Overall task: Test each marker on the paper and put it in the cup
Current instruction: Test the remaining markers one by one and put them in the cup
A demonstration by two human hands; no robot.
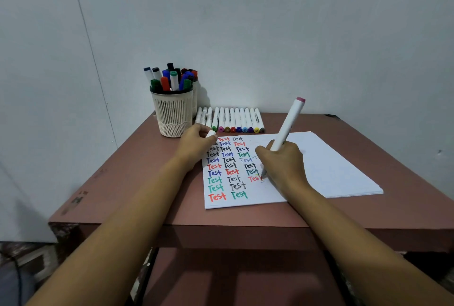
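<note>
My right hand point(282, 165) grips a white marker point(288, 124) with a pink end cap, its red tip touching the paper point(331, 165) at the last letter of a red "Test". Several columns of "Test" in red, black, blue and green fill the sheet's left part. My left hand point(196, 145) rests on the paper's top left corner and holds a white marker cap point(210, 133) in curled fingers. A cream slotted cup point(172, 113), full of capped markers, stands at the table's back left. A row of white markers point(232, 120) lies flat behind the paper.
The brown table point(147, 195) stands in a corner against pale walls. A second cup point(195, 94) with markers is partly hidden behind the first. The paper is a thin stack lying at an angle, blank on its right side.
</note>
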